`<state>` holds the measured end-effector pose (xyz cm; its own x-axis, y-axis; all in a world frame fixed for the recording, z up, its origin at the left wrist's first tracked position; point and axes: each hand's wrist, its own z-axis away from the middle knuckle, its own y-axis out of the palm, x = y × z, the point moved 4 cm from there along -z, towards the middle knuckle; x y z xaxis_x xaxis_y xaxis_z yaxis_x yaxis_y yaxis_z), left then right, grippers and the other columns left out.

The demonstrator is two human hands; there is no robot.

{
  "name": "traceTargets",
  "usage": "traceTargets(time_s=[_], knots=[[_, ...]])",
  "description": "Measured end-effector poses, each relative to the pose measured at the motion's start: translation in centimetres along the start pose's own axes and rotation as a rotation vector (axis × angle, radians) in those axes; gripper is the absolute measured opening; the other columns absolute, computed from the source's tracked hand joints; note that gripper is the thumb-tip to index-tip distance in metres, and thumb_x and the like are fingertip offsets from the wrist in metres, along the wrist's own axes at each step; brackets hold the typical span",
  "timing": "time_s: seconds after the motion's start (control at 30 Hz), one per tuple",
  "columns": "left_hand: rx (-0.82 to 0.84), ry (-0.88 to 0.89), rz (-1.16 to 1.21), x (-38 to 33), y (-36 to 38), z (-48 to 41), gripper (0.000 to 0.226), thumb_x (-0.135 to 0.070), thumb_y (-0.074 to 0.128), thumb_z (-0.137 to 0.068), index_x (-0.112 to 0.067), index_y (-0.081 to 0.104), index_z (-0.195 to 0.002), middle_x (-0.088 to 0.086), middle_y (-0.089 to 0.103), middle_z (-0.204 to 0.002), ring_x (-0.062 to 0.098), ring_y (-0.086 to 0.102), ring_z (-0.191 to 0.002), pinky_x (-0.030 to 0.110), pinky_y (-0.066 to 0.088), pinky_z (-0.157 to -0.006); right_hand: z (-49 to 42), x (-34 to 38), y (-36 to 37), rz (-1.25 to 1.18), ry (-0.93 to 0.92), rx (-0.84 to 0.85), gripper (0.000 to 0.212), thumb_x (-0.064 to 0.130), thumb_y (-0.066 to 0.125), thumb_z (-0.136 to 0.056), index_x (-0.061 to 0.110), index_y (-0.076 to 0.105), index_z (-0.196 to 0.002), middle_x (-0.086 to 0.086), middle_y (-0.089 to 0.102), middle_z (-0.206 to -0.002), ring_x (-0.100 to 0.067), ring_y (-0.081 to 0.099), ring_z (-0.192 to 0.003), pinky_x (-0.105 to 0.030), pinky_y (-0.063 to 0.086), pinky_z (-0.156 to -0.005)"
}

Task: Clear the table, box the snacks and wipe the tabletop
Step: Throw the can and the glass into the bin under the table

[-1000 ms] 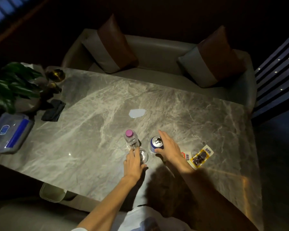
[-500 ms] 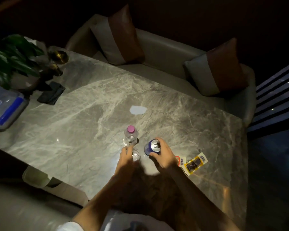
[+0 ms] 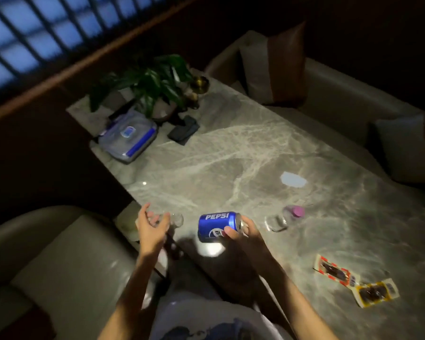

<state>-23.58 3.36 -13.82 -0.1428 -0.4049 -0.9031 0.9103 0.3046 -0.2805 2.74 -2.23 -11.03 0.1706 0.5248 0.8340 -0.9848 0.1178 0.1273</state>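
Note:
My right hand (image 3: 243,238) grips a blue Pepsi can (image 3: 215,227), tipped on its side just above the near edge of the marble table (image 3: 231,153). My left hand (image 3: 151,228) holds a small clear glass (image 3: 176,219) out past the table's left corner; the glass is blurred. A clear bottle with a pink cap (image 3: 288,217) stands on the table to the right of the can. Two snack packets, one red-edged (image 3: 331,271) and one yellow-edged (image 3: 375,293), lie at the near right.
A lidded plastic box with blue clips (image 3: 128,136) and a dark folded cloth (image 3: 183,130) lie at the far left by a potted plant (image 3: 152,79). A white scrap (image 3: 292,179) lies mid-table. A pale bin (image 3: 125,223) stands below the table corner. Sofas flank the table.
Both hands have lifted their items off the table and swung left toward the corner; the can is now tipped sideways. The view has turned left. The bottle stays put.

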Motion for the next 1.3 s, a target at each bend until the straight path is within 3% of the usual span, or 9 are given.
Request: traceTargets(time_s=[0.1,0.3,0.47,0.67,0.77,0.87,1.07,1.17,1.3], knots=[[-0.12,-0.021,0.14,-1.7,-6.3,-5.0,0.06,-0.001,0.065,-0.09,-0.008,0.039,-0.143,0.014,0.043,-0.127,0.027,0.058,-0.107,0.038,0.049,-0.096,-3.3,1.9,7.8,-0.069,0.054,0.174,0.037,0.012,0.069,-0.083,0.001,0.06,-0.117,-0.022,0.067,-0.106,-0.025,0.065,-0.089,-0.039,0.05,-0.081],[-0.34,0.009,0.171,-2.7,-18.6,-12.3,0.057,0.005,0.062,-0.089,0.005,0.038,-0.141,0.019,0.051,-0.12,0.022,0.059,-0.096,0.003,0.051,-0.068,-10.1,2.9,22.5,-0.062,0.206,0.216,0.05,0.008,0.069,-0.087,0.005,0.05,-0.133,-0.024,0.064,-0.126,-0.024,0.069,-0.096,-0.029,0.058,-0.08],[-0.404,-0.16,0.322,0.0,-25.9,-14.8,0.058,0.009,0.059,-0.09,-0.002,0.036,-0.143,0.011,0.054,-0.11,0.022,0.06,-0.092,0.032,0.053,-0.08,-13.2,1.8,31.3,-0.073,0.306,0.282,0.049,0.013,0.07,-0.088,0.005,0.05,-0.131,-0.02,0.064,-0.128,-0.025,0.067,-0.113,-0.032,0.053,-0.096],[-0.57,-0.25,0.38,5.3,-30.4,-16.9,0.056,0.001,0.06,-0.092,0.001,0.038,-0.143,0.015,0.055,-0.13,0.008,0.056,-0.096,-0.003,0.044,-0.066,-15.3,-1.3,36.5,-0.056,0.462,0.238,0.065,0.024,0.078,-0.074,0.003,0.055,-0.131,-0.011,0.074,-0.106,-0.014,0.073,-0.095,-0.024,0.058,-0.088],[-0.524,-0.385,0.459,9.3,-30.2,-18.7,0.057,-0.005,0.061,-0.093,-0.009,0.036,-0.145,0.005,0.057,-0.115,0.009,0.057,-0.081,0.017,0.052,-0.068,-16.9,-4.2,38.1,-0.04,0.514,0.192,0.053,0.02,0.072,-0.084,-0.001,0.054,-0.129,-0.013,0.072,-0.111,-0.016,0.072,-0.099,-0.03,0.05,-0.103],[-0.446,-0.486,0.504,13.4,-29.1,-20.5,0.051,-0.005,0.06,-0.094,-0.015,0.039,-0.139,0.006,0.054,-0.124,0.023,0.056,-0.11,0.043,0.048,-0.099,-19.1,-7.8,39.5,0.04,0.493,0.138,0.045,0.012,0.069,-0.087,0.001,0.052,-0.128,-0.02,0.064,-0.127,-0.021,0.066,-0.108,-0.035,0.046,-0.107],[-0.424,-0.647,0.507,23.4,-26.2,-25.5,0.055,-0.004,0.06,-0.094,-0.012,0.043,-0.145,0.008,0.051,-0.144,0.025,0.053,-0.129,0.045,0.046,-0.11,-25.2,-16.0,41.3,0.116,0.473,0.006,0.056,0.009,0.069,-0.087,0.006,0.042,-0.136,-0.015,0.065,-0.122,-0.016,0.069,-0.095,-0.025,0.054,-0.082],[-0.443,-0.687,0.587,28.2,-24.3,-28.2,0.058,0.005,0.058,-0.092,-0.013,0.041,-0.144,0.004,0.052,-0.131,0.022,0.054,-0.115,0.036,0.056,-0.084,-29.0,-20.5,41.2,0.099,0.528,-0.058,0.056,0.01,0.067,-0.089,0.001,0.042,-0.138,-0.02,0.06,-0.132,-0.024,0.065,-0.107,-0.034,0.053,-0.095],[-0.492,-0.72,0.54,34.7,-20.9,-31.6,0.056,0.014,0.056,-0.089,0.004,0.039,-0.142,0.029,0.049,-0.141,0.046,0.052,-0.125,0.046,0.046,-0.101,-33.7,-26.0,40.7,0.121,0.547,-0.143,0.054,0.013,0.063,-0.091,0.003,0.042,-0.14,-0.022,0.056,-0.136,-0.032,0.057,-0.125,-0.041,0.044,-0.11]])
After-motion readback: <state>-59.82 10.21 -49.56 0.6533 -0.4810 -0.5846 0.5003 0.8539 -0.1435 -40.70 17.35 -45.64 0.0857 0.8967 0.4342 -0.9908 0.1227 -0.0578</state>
